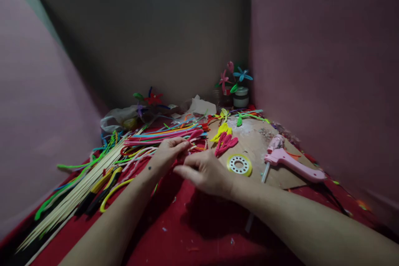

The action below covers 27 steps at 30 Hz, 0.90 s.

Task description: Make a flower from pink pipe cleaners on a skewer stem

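Note:
My left hand (pixel 171 151) is closed in a pinch near the middle of the red cloth. A dark pink fuzzy pipe cleaner petal (pixel 195 134) sticks up past its fingertips. Close beside it, my right hand (pixel 208 171) has curled fingers, with thumb and index finger close together. Whatever may be between them is hidden or too small to make out. Just beyond the right hand, pink pipe cleaner petals (pixel 225 144) and yellow ones (pixel 222 132) lie on a brown board (pixel 252 145). A roll of yellow tape (pixel 239 165) rests at the board's near left.
A pink glue gun (pixel 293 162) with a clear glue stick lies on the right. To the left are bamboo sticks (pixel 77 189), black-and-yellow pliers (pixel 102 189) and bundled pipe cleaners (pixel 165 136). Finished flowers (pixel 242 74) stand by a jar (pixel 241 97) at the back. Pink walls flank both sides.

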{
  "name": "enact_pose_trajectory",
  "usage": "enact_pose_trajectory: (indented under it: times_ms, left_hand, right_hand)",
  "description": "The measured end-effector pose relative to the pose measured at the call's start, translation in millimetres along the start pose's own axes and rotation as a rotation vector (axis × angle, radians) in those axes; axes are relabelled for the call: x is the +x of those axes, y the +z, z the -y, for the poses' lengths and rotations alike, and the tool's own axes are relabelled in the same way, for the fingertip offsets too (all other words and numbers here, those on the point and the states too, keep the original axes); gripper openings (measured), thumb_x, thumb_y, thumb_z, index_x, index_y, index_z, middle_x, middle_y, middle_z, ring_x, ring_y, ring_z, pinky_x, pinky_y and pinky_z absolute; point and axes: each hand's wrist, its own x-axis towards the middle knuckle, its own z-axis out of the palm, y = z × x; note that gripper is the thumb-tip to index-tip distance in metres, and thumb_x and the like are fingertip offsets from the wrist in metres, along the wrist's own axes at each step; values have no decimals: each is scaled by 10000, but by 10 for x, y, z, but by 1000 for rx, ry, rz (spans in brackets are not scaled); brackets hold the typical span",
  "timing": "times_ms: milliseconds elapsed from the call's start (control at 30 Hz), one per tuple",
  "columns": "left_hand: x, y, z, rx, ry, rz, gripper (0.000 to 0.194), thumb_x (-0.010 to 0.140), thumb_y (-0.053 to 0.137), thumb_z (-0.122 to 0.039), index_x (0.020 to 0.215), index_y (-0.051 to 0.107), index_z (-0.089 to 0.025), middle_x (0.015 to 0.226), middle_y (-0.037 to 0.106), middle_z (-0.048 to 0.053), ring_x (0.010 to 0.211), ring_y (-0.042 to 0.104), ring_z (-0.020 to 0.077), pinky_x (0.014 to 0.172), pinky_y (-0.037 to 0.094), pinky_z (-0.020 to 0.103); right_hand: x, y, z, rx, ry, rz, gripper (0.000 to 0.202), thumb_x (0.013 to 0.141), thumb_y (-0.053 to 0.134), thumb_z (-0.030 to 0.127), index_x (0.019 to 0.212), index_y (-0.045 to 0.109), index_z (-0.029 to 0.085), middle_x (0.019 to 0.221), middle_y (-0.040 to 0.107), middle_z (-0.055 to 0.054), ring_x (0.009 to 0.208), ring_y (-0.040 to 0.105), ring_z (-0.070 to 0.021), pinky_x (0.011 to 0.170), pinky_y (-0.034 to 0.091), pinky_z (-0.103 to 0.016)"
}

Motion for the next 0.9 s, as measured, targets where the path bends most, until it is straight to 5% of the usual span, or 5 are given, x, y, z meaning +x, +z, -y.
enact_pose_trajectory:
  times_ms: [133, 400, 533, 667, 900]
  left_hand:
    - [74, 183, -47, 163, 21, -16, 263, 672, 602, -372, 703, 625, -111, 605, 548, -13, 555, 454, 97, 521, 349, 204]
    - [384, 484, -308, 400, 9, 136, 326, 669, 548, -422, 685, 643, -110, 496, 489, -33, 456, 399, 86, 446, 302, 205]
    - [465, 505, -261, 475, 90, 130, 304, 662, 556, -387, 744, 669, -117, 634, 626, 21, 569, 529, 134, 533, 388, 223]
    - [468, 310, -235, 642, 188, -59, 302, 707, 500, -369, 783, 688, -144, 704, 679, 39, 649, 584, 162, 594, 413, 232]
    - [578, -367, -63, 1004, 127, -320, 254, 714, 498, -273, 837, 702, -182, 813, 698, 36, 712, 610, 160, 629, 416, 214]
  right_hand:
    - [-72, 53, 14, -377, -368, 122, 314, 783, 530, 331, 524, 579, 159, 525, 607, -42, 510, 523, -133, 512, 333, -258]
    - [-63, 72, -56, -440, -359, 50, 373, 824, 453, 364, 557, 621, 166, 545, 642, -42, 524, 581, -150, 481, 338, -263]
    - [-58, 66, -74, -461, -332, 33, 357, 823, 460, 353, 570, 625, 164, 558, 646, -41, 533, 581, -147, 479, 327, -268]
    - [-60, 61, -77, -472, -318, 31, 345, 820, 461, 345, 557, 598, 169, 558, 637, -28, 538, 571, -138, 471, 300, -265]
    - [-77, 68, -74, -416, -336, 23, 349, 823, 467, 316, 517, 538, 163, 517, 591, -7, 490, 513, -109, 481, 282, -258]
